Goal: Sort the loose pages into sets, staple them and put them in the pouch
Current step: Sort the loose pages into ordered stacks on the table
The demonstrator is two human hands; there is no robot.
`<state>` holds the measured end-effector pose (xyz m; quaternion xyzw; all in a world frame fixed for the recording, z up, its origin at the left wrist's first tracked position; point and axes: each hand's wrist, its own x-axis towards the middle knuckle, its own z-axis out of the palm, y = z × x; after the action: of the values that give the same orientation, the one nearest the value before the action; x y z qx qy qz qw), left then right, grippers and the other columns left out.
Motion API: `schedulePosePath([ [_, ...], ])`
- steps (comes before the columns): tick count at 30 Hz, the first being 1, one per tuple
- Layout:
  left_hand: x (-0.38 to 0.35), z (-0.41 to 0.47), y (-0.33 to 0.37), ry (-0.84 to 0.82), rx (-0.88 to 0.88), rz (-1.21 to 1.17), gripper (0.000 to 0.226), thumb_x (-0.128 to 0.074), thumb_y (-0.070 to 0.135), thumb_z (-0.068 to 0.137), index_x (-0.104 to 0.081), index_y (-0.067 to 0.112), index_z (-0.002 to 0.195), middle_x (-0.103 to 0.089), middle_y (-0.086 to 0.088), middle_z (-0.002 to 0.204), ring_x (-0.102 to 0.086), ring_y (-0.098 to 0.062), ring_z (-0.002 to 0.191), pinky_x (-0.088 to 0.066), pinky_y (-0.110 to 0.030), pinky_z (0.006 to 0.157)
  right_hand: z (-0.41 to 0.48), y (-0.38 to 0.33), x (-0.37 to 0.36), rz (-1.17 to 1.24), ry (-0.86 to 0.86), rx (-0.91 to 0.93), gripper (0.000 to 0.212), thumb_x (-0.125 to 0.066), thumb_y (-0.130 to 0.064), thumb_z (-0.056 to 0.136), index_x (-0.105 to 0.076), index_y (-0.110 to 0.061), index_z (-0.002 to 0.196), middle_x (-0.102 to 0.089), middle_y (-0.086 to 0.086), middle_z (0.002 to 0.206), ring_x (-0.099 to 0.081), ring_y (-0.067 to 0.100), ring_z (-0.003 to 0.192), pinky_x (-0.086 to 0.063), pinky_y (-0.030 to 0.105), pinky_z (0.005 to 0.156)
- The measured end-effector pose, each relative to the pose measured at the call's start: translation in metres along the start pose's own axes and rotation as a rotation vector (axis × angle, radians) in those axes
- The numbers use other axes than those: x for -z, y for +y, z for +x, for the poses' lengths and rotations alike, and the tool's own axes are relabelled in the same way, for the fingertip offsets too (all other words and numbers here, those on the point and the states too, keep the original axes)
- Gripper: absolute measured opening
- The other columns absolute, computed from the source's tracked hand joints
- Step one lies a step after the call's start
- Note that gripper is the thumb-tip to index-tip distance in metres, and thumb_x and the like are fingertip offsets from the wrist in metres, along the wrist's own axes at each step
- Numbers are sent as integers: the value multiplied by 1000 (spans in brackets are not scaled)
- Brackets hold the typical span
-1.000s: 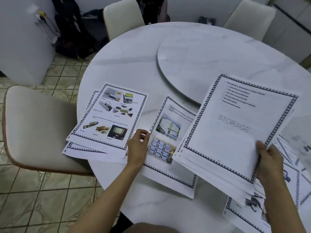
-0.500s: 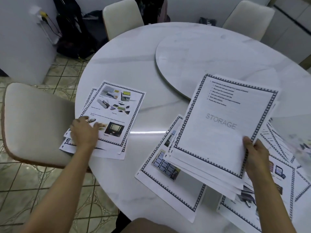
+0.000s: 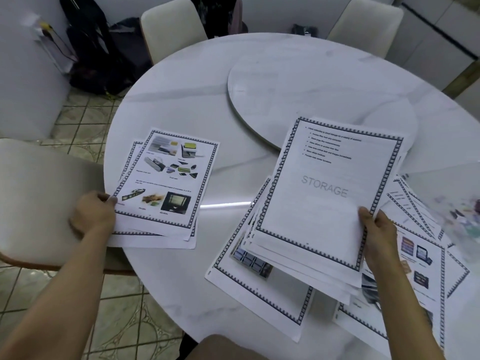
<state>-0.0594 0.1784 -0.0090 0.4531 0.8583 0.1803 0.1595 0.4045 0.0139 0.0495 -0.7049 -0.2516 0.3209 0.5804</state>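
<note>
Two hands sorting: left hand [image 3: 93, 216] pinches left pile [image 3: 168, 183] at near corner; right hand [image 3: 376, 229] grasps STORAGE stack [image 3: 324, 190]; next, probably place top page.

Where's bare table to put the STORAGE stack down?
Bare: the strip between the left pile and the STORAGE stack, running to the near edge; the table beyond the left pile; the turntable. Crowded: overlapping loose pages beneath the right hand.

Both bare forearms reach forward. The left hand [image 3: 94, 215], fingers curled, pinches the picture pages [image 3: 166, 183] at their edge. The right hand [image 3: 378, 229] grips the STORAGE stack [image 3: 324, 198], thumb on top.
</note>
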Motion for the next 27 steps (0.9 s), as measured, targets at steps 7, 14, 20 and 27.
schedulePosePath([
  [7, 8, -1, 0, 84, -103, 121, 28, -55, 22, 92, -68, 4, 109, -63, -29, 105, -58, -45, 97, -41, -44, 85, 3, 7, 5, -21, -4, -13, 99, -67, -86, 25, -59, -15, 94, -64, -14, 89, -60, 0, 84, -47, 23, 78],
  [14, 18, -5, 0, 124, -154, 119, 30, -53, 19, 92, -65, -4, 105, -61, -35, 101, -56, -48, 94, -42, -47, 80, 1, 8, 8, -36, -6, -21, 129, -66, -86, 26, -50, 9, 112, -65, 10, 96, -59, 7, 83, -45, 40, 95],
  [20, 10, 0, -8, -140, -92, 50, 46, -56, 36, 91, -56, -1, 117, -59, -28, 113, -55, -45, 104, -44, -48, 84, -1, 9, 3, -19, -21, -52, 43, -63, -57, 73, -59, -18, 88, -68, -21, 75, -62, -9, 72, -49, 21, 81],
  [27, 3, 1, -14, -150, 11, 6, 41, -65, 31, 85, -61, -1, 109, -62, -28, 106, -57, -44, 97, -46, -45, 79, -3, 7, 5, 4, -22, -38, 53, -65, -61, 64, -59, -20, 95, -61, -17, 92, -61, -5, 78, -47, 29, 88],
])
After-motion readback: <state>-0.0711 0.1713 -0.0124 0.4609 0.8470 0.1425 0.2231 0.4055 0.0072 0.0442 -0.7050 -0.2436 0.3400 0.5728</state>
